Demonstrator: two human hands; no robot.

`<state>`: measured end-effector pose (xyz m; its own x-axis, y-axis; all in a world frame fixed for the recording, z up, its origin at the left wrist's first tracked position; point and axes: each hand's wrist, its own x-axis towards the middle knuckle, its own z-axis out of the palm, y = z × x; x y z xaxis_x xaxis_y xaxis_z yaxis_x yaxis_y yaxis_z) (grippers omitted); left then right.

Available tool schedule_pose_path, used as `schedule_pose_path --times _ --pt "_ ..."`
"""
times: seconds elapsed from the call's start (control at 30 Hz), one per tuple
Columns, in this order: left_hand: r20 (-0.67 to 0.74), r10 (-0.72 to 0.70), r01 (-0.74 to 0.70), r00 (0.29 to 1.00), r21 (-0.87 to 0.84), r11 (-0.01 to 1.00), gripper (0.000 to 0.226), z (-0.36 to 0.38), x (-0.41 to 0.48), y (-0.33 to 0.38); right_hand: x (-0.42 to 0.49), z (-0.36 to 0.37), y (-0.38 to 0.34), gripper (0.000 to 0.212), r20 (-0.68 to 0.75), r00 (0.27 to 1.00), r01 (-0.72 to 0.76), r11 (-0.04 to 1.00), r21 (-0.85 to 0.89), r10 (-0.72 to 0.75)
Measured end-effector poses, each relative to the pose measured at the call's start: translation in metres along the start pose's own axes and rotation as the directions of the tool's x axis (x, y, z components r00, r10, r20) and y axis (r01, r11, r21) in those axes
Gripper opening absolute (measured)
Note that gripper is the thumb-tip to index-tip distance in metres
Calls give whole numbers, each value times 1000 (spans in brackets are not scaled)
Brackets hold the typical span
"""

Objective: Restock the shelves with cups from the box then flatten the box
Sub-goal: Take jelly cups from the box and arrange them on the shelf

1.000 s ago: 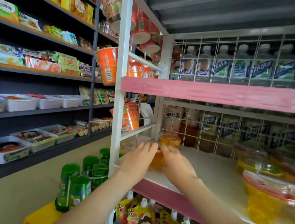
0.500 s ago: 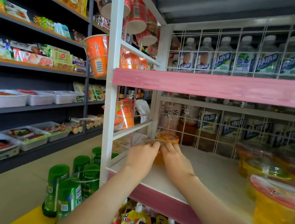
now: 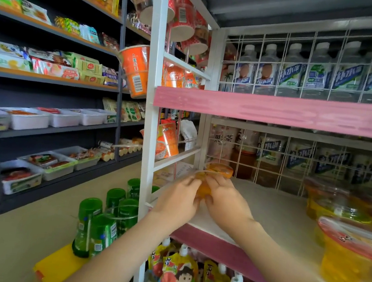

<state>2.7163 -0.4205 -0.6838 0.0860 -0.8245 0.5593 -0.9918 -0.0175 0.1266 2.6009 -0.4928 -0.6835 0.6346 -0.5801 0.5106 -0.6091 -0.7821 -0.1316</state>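
Green bottles (image 3: 104,224), spouted pouches (image 3: 177,278), white trays (image 3: 28,119)

Single wide-angle view from the person's head, facing forward and slightly downward, at close range to the white shelf (image 3: 277,210). The left forearm (image 3: 119,257) and right forearm (image 3: 282,265) enter from the lower edge, and dark racks (image 3: 47,79) recede at left.

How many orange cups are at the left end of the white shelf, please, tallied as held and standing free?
Held orange cup, gripped between left hand and right hand: 1
Standing orange cup, in the corner behind it: 1
Total: 2
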Motion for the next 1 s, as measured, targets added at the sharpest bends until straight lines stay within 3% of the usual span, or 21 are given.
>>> schedule_pose_path --times 0.13,0.27,0.37,0.47,0.57,0.7,0.77,0.8,0.9,0.93,1.0 --pt "-103 -14 12 995 -23 1000 43 -26 -67 -7 -40 -2 -43 50 -254 939 245 969 21 -232" --pt "-141 -29 31 990 14 999 32 -46 -180 -27 -93 21 -103 43 -267 898 402 898 178 -349" --pt "6 -139 139 990 60 989 33 -60 -285 -41 -132 55 -158 44 -194 872 490 815 310 -450" --pt "174 -239 209 955 170 963 35 -85 -375 -52 -174 91 -223 43 -125 801 578 701 418 -585" --pt "299 -363 295 882 249 922 36 -107 -437 -56 -220 118 -281 50 -96 686 665 570 482 -721" --pt "444 -564 440 697 357 824 43 -106 -500 -51 -265 140 -308 64 20 558 693 478 539 -830" --pt "539 -557 457 631 322 829 55 -102 -512 -47 -278 148 -304 66 113 534 663 498 558 -838" --pt "550 -547 436 631 331 837 53 -101 -514 -43 -283 151 -301 65 137 534 655 511 557 -835" --pt "613 -574 463 544 351 814 47 -88 -530 -36 -294 157 -294 59 137 571 651 548 525 -810" --pt "645 -595 492 480 364 791 49 -85 -534 -29 -298 160 -292 57 134 563 650 537 538 -816" --pt "655 -613 470 442 413 780 47 -79 -536 -20 -309 163 -292 56 159 501 669 497 553 -851"
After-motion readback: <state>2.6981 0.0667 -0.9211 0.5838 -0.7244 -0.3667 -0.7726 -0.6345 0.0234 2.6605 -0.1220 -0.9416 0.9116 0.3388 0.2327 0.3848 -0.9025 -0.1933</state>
